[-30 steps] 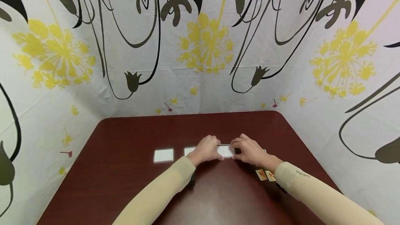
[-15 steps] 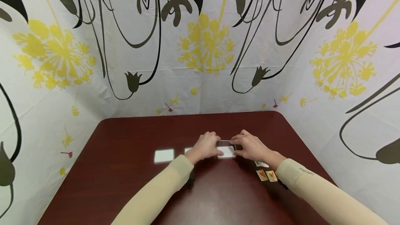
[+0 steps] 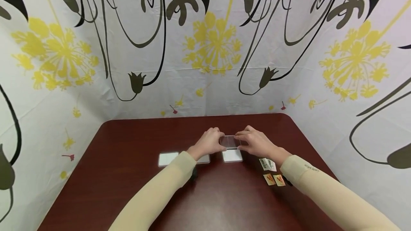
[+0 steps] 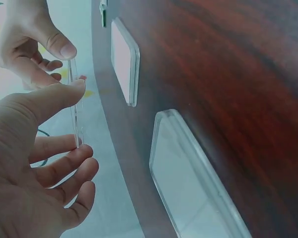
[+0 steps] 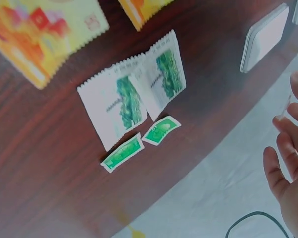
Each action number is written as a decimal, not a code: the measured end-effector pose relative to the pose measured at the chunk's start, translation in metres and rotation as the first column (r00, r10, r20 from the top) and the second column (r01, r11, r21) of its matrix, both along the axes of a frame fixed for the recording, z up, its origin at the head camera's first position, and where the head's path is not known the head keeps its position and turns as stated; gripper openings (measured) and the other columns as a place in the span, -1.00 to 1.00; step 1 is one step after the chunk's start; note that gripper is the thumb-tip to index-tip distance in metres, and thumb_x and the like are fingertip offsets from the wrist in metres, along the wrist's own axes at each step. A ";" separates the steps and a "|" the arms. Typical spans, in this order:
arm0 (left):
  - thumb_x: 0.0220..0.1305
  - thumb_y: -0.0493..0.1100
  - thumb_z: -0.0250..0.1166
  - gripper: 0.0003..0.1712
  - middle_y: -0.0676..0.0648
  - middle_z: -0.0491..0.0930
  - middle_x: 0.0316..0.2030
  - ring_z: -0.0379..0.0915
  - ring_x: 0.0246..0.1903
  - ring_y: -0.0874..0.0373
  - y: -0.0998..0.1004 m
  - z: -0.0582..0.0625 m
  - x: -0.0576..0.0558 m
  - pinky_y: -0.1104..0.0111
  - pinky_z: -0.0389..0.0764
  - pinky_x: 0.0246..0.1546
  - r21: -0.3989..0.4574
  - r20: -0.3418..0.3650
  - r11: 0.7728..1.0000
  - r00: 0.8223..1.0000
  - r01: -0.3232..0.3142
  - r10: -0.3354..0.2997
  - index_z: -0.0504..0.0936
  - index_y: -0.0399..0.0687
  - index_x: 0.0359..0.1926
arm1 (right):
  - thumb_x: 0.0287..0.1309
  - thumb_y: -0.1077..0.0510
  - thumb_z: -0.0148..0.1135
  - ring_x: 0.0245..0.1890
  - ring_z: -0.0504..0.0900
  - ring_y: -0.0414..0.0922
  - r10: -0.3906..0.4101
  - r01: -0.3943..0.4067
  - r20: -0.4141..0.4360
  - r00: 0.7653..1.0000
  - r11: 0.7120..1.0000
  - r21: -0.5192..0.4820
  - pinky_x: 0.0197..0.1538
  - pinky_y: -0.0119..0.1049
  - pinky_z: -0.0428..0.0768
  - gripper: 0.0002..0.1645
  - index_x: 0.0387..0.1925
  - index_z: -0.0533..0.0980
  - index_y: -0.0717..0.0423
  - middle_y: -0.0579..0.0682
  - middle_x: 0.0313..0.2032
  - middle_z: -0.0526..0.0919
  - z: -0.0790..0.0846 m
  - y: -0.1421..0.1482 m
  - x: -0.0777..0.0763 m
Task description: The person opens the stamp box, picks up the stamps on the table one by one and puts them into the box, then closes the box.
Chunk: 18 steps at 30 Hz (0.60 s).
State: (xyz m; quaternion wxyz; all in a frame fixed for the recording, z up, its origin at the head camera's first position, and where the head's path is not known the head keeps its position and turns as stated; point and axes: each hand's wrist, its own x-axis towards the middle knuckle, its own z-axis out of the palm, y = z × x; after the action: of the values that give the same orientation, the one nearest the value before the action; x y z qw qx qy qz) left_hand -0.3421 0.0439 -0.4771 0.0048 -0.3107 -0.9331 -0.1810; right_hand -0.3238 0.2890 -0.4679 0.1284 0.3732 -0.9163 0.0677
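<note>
Both hands pinch one thin clear plastic lid (image 3: 229, 142) between thumbs and fingers. My left hand (image 3: 208, 142) has its left edge, my right hand (image 3: 255, 143) its right edge. Just in front of the lid, a shallow case (image 3: 232, 156) with a white inside lies on the table. In the left wrist view, the lid (image 4: 74, 119) appears edge-on, apart from that case (image 4: 123, 64). Only part of the right hand (image 5: 294, 148) shows at the edge of the right wrist view.
Two more white-filled clear cases, a left one (image 3: 167, 159) and a middle one (image 3: 204, 159), lie in the row, the middle one partly behind the left arm. Green-and-white postage stamps (image 5: 131, 94) and orange stamps (image 3: 274, 180) lie near the right forearm. A patterned curtain (image 3: 205, 92) surrounds the table (image 3: 135, 138).
The clear lid has come off the right-hand case, carried up and away toward the far edge by both hands. The case's white inside and the stamps by the right arm show more fully.
</note>
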 end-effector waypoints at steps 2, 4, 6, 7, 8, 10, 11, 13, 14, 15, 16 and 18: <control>0.13 0.14 0.51 -0.32 -0.02 0.53 -0.08 0.42 -0.10 0.08 0.000 0.001 -0.005 0.26 0.52 -0.12 0.005 -0.004 1.000 1.000 -0.001 0.001 0.64 -0.08 0.21 | 0.03 0.02 0.58 -0.18 0.43 -0.17 -0.011 0.011 0.004 1.000 1.000 -0.004 -0.32 -0.27 0.57 -0.47 0.07 0.70 0.06 -0.05 0.05 0.69 0.000 -0.001 -0.004; 0.14 0.14 0.51 -0.32 -0.03 0.53 -0.08 0.42 -0.10 0.07 0.002 0.001 -0.010 0.25 0.52 -0.11 0.011 -0.002 1.000 1.000 -0.004 0.004 0.64 -0.09 0.21 | 0.04 0.01 0.57 -0.17 0.44 -0.17 -0.029 0.029 0.012 1.000 1.000 -0.004 -0.32 -0.26 0.56 -0.47 0.08 0.70 0.04 -0.06 0.07 0.68 0.000 0.000 -0.009; 0.13 0.14 0.52 -0.31 -0.03 0.54 -0.07 0.42 -0.09 0.06 0.004 0.001 -0.015 0.24 0.52 -0.10 0.013 0.000 1.000 1.000 -0.011 0.011 0.64 -0.09 0.22 | 0.06 0.00 0.57 -0.16 0.45 -0.16 -0.045 0.045 0.020 0.999 0.999 -0.007 -0.31 -0.25 0.56 -0.46 0.09 0.69 0.04 -0.06 0.08 0.67 0.000 0.001 -0.013; 0.13 0.13 0.52 -0.31 -0.03 0.54 -0.07 0.42 -0.09 0.06 0.004 0.001 -0.017 0.24 0.52 -0.09 0.014 0.004 1.000 1.000 -0.017 0.017 0.64 -0.08 0.22 | 0.06 0.00 0.56 -0.14 0.45 -0.16 -0.054 0.054 0.029 0.998 0.998 -0.009 -0.30 -0.24 0.57 -0.46 0.10 0.69 0.03 -0.07 0.09 0.67 -0.001 0.001 -0.015; 0.13 0.13 0.52 -0.32 -0.03 0.55 -0.07 0.42 -0.09 0.06 0.005 0.000 -0.019 0.23 0.52 -0.09 0.010 0.007 1.000 1.000 -0.024 0.024 0.65 -0.08 0.22 | 0.07 0.00 0.56 -0.13 0.46 -0.16 -0.060 0.060 0.038 0.997 0.998 -0.014 -0.29 -0.23 0.57 -0.47 0.10 0.69 0.04 -0.06 0.09 0.67 -0.002 0.001 -0.018; 0.13 0.14 0.52 -0.33 -0.02 0.55 -0.06 0.42 -0.09 0.06 0.006 -0.002 -0.024 0.22 0.52 -0.07 0.002 0.015 0.999 0.999 -0.042 0.042 0.65 -0.06 0.21 | 0.08 0.00 0.55 -0.12 0.46 -0.15 -0.071 0.072 0.058 0.996 0.997 -0.011 -0.27 -0.21 0.58 -0.47 0.11 0.68 0.04 -0.06 0.10 0.66 -0.004 0.001 -0.023; 0.13 0.13 0.53 -0.34 -0.02 0.55 -0.07 0.42 -0.09 0.05 0.006 -0.003 -0.026 0.21 0.52 -0.06 -0.001 0.019 0.999 0.999 -0.049 0.049 0.66 -0.06 0.20 | 0.09 0.00 0.54 -0.12 0.46 -0.14 -0.076 0.077 0.071 0.995 0.997 -0.009 -0.25 -0.20 0.58 -0.47 0.11 0.68 0.04 -0.06 0.10 0.66 -0.006 0.000 -0.025; 0.13 0.12 0.53 -0.35 -0.01 0.55 -0.08 0.42 -0.08 0.04 0.007 -0.006 -0.029 0.18 0.50 -0.03 -0.007 0.035 0.998 0.997 -0.063 0.064 0.67 -0.06 0.18 | 0.12 0.00 0.52 -0.10 0.46 -0.13 -0.092 0.092 0.105 0.990 0.996 0.006 -0.22 -0.18 0.58 -0.47 0.13 0.67 0.04 -0.05 0.12 0.65 -0.009 -0.002 -0.030; 0.13 0.12 0.53 -0.36 -0.01 0.56 -0.08 0.42 -0.07 0.04 0.008 -0.007 -0.030 0.16 0.50 -0.01 -0.010 0.044 0.998 0.997 -0.068 0.069 0.67 -0.06 0.17 | 0.13 0.00 0.51 -0.09 0.45 -0.12 -0.100 0.099 0.120 0.988 0.995 0.014 -0.20 -0.16 0.58 -0.47 0.14 0.66 0.03 -0.05 0.12 0.65 -0.011 -0.003 -0.032; 0.13 0.12 0.53 -0.37 -0.01 0.55 -0.07 0.42 -0.05 0.04 0.008 -0.009 -0.031 0.15 0.49 0.01 -0.006 0.060 0.997 0.995 -0.074 0.074 0.67 -0.06 0.17 | 0.15 0.00 0.50 -0.08 0.45 -0.12 -0.111 0.108 0.132 0.985 0.994 0.029 -0.18 -0.16 0.58 -0.47 0.15 0.66 0.02 -0.05 0.13 0.65 -0.012 -0.003 -0.033; 0.13 0.11 0.53 -0.38 -0.02 0.56 -0.07 0.41 -0.04 0.03 0.009 -0.011 -0.032 0.14 0.48 0.03 0.000 0.074 0.997 0.994 -0.075 0.075 0.68 -0.06 0.16 | 0.16 -0.01 0.49 -0.07 0.46 -0.12 -0.123 0.118 0.145 0.982 0.992 0.039 -0.17 -0.15 0.58 -0.47 0.15 0.65 0.02 -0.05 0.13 0.64 -0.014 -0.003 -0.034; 0.14 0.10 0.53 -0.39 -0.02 0.56 -0.04 0.40 -0.01 0.02 0.011 -0.014 -0.033 0.10 0.45 0.07 0.008 0.100 0.997 0.992 -0.072 0.071 0.67 -0.07 0.16 | 0.17 0.00 0.48 -0.05 0.46 -0.11 -0.144 0.137 0.162 0.976 0.989 0.053 -0.14 -0.13 0.59 -0.47 0.16 0.65 0.02 -0.04 0.15 0.64 -0.018 -0.002 -0.035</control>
State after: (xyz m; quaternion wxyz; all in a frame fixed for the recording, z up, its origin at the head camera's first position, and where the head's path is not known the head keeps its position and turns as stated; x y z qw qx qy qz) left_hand -0.3751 0.0548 -0.4907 -0.0333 -0.2676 -0.9417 -0.2014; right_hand -0.3590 0.2867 -0.4861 0.0483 0.3032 -0.9491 0.0702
